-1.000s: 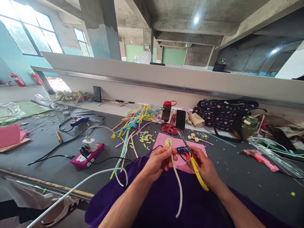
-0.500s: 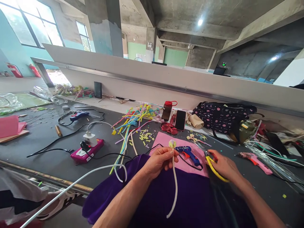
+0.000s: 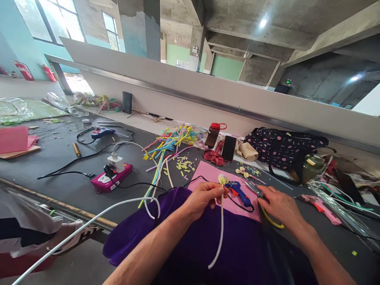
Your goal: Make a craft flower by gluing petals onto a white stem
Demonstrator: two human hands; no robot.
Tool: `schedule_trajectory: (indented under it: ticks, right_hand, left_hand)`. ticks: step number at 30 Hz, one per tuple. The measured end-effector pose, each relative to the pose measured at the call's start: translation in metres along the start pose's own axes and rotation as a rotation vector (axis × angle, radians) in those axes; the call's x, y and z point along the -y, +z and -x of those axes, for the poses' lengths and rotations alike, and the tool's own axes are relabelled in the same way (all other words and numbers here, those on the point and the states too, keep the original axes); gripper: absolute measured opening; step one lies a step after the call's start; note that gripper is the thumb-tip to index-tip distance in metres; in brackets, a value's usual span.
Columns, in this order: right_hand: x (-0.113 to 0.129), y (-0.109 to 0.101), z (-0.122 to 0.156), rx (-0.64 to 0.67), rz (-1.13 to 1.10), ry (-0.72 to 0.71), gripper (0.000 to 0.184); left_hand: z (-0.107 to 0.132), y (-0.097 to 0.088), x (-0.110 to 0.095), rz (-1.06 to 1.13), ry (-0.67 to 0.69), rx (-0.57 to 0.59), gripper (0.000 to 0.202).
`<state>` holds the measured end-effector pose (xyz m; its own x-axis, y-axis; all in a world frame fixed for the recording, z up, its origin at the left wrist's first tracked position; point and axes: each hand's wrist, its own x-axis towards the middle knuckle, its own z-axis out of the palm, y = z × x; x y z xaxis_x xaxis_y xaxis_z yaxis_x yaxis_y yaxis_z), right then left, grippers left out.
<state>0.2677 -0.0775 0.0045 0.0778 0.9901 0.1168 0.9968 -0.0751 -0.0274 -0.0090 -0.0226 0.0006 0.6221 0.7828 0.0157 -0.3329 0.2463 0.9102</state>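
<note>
My left hand (image 3: pixel 203 198) pinches a white pipe-cleaner stem (image 3: pixel 219 233) just below its small pale yellow flower head (image 3: pixel 222 180); the stem hangs down over my purple lap. My right hand (image 3: pixel 279 206) rests on the dark table with its fingers lying over yellow-handled scissors (image 3: pixel 268 215), whose handle loop shows under the palm. A blue glue gun (image 3: pixel 241 192) lies on a pink sheet (image 3: pixel 208 174) between my hands.
A bundle of coloured pipe cleaners (image 3: pixel 169 146), a pink power strip (image 3: pixel 111 180) with cords, a red-capped bottle (image 3: pixel 214 134), a phone (image 3: pixel 229 148), a dotted black bag (image 3: pixel 282 148) and a pink glue gun (image 3: pixel 319 204) lie on the table. A white partition (image 3: pixel 208 95) runs behind.
My right hand carried the scissors away from the flower head, rightward and down to the table, and now lies flatter over them. The left hand kept the stem.
</note>
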Motion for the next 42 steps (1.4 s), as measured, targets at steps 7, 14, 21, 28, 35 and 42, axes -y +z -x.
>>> schedule_trajectory:
  ticks: [7, 14, 21, 28, 35, 42]
  right_hand:
    - [0.124, -0.013, 0.006, 0.142, -0.968, -0.269, 0.019]
    - [0.122, -0.001, -0.028, 0.311, -1.459, -0.203, 0.024]
    - [0.094, 0.013, -0.034, 0.495, -1.656, -0.168, 0.029]
    - [0.096, 0.013, -0.027, 0.640, -1.718, -0.216, 0.028]
    - [0.101, 0.013, -0.023, 0.682, -1.674, -0.249, 0.032]
    - [0.108, 0.016, -0.019, 0.533, -1.625, -0.277, 0.033]
  left_hand:
    - [-0.002, -0.001, 0.004, 0.036, 0.110, -0.143, 0.026]
    - [-0.003, -0.004, 0.003, 0.123, 0.113, -0.143, 0.032]
    - [-0.005, -0.003, 0.006, 0.093, -0.019, -0.104, 0.030]
    - [-0.006, -0.001, 0.007, 0.110, -0.007, -0.120, 0.029]
    - [-0.007, 0.000, 0.010, 0.177, -0.022, -0.100, 0.026]
    - [-0.002, 0.005, 0.006, 0.041, 0.101, -0.141, 0.020]
